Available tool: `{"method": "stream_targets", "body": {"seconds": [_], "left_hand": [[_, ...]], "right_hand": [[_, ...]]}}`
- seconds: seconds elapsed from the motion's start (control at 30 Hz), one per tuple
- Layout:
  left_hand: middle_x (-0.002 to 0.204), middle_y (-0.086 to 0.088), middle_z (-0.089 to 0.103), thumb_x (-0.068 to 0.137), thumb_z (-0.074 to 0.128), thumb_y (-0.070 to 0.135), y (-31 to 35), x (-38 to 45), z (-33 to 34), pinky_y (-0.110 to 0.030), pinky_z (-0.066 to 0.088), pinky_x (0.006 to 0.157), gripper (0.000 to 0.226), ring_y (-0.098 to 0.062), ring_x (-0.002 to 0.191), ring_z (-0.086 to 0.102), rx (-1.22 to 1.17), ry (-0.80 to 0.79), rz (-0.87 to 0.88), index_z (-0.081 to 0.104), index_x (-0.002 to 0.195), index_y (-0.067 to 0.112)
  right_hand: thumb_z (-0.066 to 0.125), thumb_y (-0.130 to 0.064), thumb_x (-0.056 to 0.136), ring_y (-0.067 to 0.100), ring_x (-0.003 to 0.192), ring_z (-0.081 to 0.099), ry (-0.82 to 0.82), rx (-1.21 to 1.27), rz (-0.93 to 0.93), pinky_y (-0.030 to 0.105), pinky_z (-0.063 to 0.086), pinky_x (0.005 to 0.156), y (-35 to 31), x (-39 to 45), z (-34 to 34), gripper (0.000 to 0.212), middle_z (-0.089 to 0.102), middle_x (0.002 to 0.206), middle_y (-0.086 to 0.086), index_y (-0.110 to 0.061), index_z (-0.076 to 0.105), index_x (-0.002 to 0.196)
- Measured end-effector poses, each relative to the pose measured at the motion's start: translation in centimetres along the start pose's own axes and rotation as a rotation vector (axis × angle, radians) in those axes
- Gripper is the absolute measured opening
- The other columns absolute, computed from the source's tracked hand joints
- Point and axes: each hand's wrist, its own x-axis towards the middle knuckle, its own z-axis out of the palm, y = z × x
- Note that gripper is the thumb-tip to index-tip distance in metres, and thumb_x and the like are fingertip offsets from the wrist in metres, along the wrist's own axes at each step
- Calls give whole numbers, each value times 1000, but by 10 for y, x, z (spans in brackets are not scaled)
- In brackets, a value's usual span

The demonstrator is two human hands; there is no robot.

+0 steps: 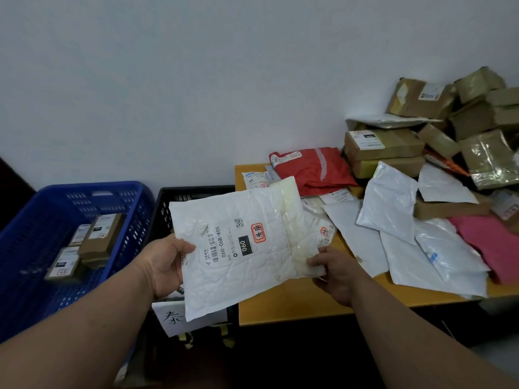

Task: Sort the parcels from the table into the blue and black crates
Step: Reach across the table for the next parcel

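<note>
white parcel (247, 248), pinched between both hands' fingers (316, 261)

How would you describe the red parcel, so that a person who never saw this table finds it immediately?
Start at the orange table to the right of the black crate. At its back edge, against the wall, lies the red parcel, a soft crumpled bag. It is the only red one; the bags nearer are white or pink.
</note>
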Motion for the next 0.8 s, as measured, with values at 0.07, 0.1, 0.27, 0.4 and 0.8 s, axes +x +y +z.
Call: {"method": "stream_targets", "body": {"seconds": [0.07,0.1,0.27,0.4,0.8], "left_hand": [[125,-22,62,91,34,-9,1,-1,-3,-54,47,89,49,-43,115,57,17,41,-1,53,132,8],[125,-23,62,90,34,-8,2,0,-6,-54,47,89,48,-44,115,57,25,61,-4,54,131,8],[110,-23,68,88,38,-7,3,3,-34,-51,53,76,37,-43,101,64,78,162,-31,62,113,8],[108,-23,68,93,43,-5,8,11,-81,-48,56,74,25,-40,97,66,152,299,-15,56,112,6],[84,3,59,86,68,2,51,15,-327,-27,45,48,52,-15,71,61,301,513,49,49,132,19]], "right_hand": [[61,0,83,31,95,65,-23,-13,6,38,56,71,-2,5,3,27,69,111,13,-7,62,109],[62,-4,87,34,100,66,-42,-7,12,46,58,79,-3,8,7,25,69,112,15,-5,62,112],[55,-15,98,35,102,67,-137,-168,17,53,56,87,-3,18,39,25,70,113,14,-11,58,122],[53,-11,99,31,97,68,-196,-331,21,44,58,74,5,29,84,23,69,111,9,-20,56,120],[51,0,94,34,97,59,-192,-614,132,45,54,73,92,51,340,15,56,110,12,-13,50,102]]}}
